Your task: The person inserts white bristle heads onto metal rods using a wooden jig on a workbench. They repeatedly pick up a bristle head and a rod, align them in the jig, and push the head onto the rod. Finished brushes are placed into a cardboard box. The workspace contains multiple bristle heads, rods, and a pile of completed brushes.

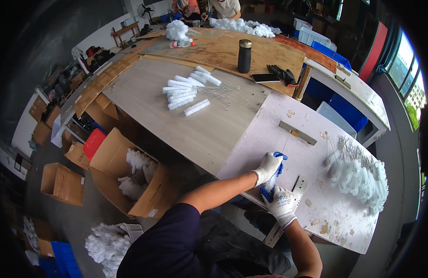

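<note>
White gloves with blue fingers cover both my hands. At the near edge of the pale worktop (325, 157), my left hand (268, 167) is closed around a white bristle brush (270, 183) with a thin wire stem. Just below it, my right hand (281, 205) pinches the brush's lower end. The fingers hide much of the brush. Beyond my hands lies a metal bar (298, 133). A perforated metal strip (299, 189) runs past my right hand over the table edge. To the right sits a large heap of white wire-stemmed brushes (357, 183).
Finished-looking white brushes (188, 90) lie fanned on the grey board (214, 134). Farther back stand a black tumbler (244, 56), a phone (266, 78) and black gloves (283, 74). An open carton (107, 162) holds brushes at left. Two people sit at the far end.
</note>
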A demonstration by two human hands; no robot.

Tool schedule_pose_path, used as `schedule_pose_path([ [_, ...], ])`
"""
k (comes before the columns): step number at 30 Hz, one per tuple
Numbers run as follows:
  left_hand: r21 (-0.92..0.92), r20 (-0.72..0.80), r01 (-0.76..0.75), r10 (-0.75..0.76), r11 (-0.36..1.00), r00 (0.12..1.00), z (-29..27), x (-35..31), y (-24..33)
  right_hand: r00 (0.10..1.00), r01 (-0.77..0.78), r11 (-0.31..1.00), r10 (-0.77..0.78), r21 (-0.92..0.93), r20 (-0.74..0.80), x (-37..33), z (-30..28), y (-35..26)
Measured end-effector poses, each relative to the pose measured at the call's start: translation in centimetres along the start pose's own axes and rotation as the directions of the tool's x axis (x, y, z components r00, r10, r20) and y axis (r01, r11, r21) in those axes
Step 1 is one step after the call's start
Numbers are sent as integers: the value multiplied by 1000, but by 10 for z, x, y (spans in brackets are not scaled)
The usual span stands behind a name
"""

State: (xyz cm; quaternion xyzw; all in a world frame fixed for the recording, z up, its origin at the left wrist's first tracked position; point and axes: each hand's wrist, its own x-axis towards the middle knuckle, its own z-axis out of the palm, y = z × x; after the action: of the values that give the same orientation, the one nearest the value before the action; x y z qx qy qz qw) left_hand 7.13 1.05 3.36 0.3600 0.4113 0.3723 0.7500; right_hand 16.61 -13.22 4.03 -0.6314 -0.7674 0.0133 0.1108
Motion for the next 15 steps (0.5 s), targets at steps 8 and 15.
schedule_pose_path([
  [8, 6, 40, -124, 123, 992, 992, -11, -7, 3, 999, -39, 999, 40, 27, -11, 0, -9, -7],
  [15, -32, 31, -144, 145, 989, 989, -12, -8, 2, 998, -38, 999, 40, 33, -47, -2, -10, -9],
])
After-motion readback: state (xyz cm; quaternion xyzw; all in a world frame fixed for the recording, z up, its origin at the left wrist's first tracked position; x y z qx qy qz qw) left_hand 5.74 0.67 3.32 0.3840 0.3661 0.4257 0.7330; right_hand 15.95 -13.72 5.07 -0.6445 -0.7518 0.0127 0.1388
